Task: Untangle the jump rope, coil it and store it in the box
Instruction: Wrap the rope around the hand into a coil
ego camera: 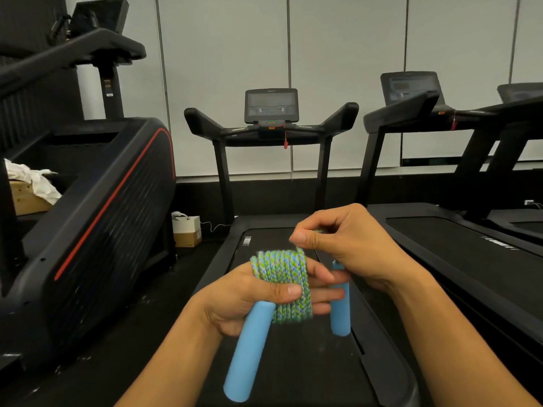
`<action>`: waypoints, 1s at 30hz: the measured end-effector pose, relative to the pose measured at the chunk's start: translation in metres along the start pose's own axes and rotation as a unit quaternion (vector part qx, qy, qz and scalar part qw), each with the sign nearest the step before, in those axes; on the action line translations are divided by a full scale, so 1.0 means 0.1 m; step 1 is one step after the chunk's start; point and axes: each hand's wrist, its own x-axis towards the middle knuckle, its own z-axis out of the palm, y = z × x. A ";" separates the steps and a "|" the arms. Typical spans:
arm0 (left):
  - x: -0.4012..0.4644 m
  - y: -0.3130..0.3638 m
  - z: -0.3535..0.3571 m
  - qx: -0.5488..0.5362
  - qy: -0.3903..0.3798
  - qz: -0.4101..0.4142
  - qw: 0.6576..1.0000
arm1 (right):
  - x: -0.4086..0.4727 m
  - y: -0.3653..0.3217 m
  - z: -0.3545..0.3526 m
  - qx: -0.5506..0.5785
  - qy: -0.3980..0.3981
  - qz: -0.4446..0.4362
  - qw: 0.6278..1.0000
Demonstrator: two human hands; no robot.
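The jump rope [281, 282] is a green-and-blue braided cord with two light blue foam handles. Several turns of the cord are wound around the fingers of my left hand [249, 295], which also clamps one blue handle [249, 351] that points down and to the left. My right hand [346, 245] is just above and to the right, pinching the free end of the cord between thumb and fingers. The second blue handle [340, 306] hangs upright below my right hand, behind my left fingertips. A small box [188, 233] stands on the floor at the back left.
I stand over a black treadmill belt [293, 362] with its console [271, 105] ahead. A second treadmill [458, 248] is on the right. A large black machine [97, 230] with a red stripe fills the left. White cloth lies on a wooden crate [26, 198] at far left.
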 end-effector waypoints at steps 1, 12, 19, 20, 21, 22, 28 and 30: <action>0.00 0.00 0.02 -0.002 -0.015 -0.008 1.000 | 0.00 0.01 0.01 0.003 -0.001 0.008 1.000; 0.09 -0.02 0.11 0.009 -0.075 -0.011 0.997 | -0.03 0.11 -0.06 0.139 0.042 0.073 0.987; 0.09 -0.04 0.10 0.006 -0.106 -0.005 0.994 | -0.01 0.12 -0.05 0.250 0.022 0.093 0.963; 0.09 -0.04 0.11 0.011 -0.114 -0.001 0.993 | -0.01 0.12 -0.04 0.281 0.014 0.096 0.955; 0.08 -0.03 0.12 0.018 -0.118 0.006 0.993 | -0.01 0.11 -0.02 0.304 0.009 0.099 0.947; 0.07 -0.02 0.13 0.023 -0.119 0.017 0.992 | 0.00 0.11 0.00 0.319 0.006 0.102 0.942; 0.11 0.03 0.09 -0.039 -0.042 0.168 0.984 | 0.01 0.12 0.14 0.284 -0.006 0.108 0.953; 0.10 0.06 0.04 -0.068 -0.013 0.211 0.975 | 0.03 0.14 0.17 0.273 -0.006 0.103 0.956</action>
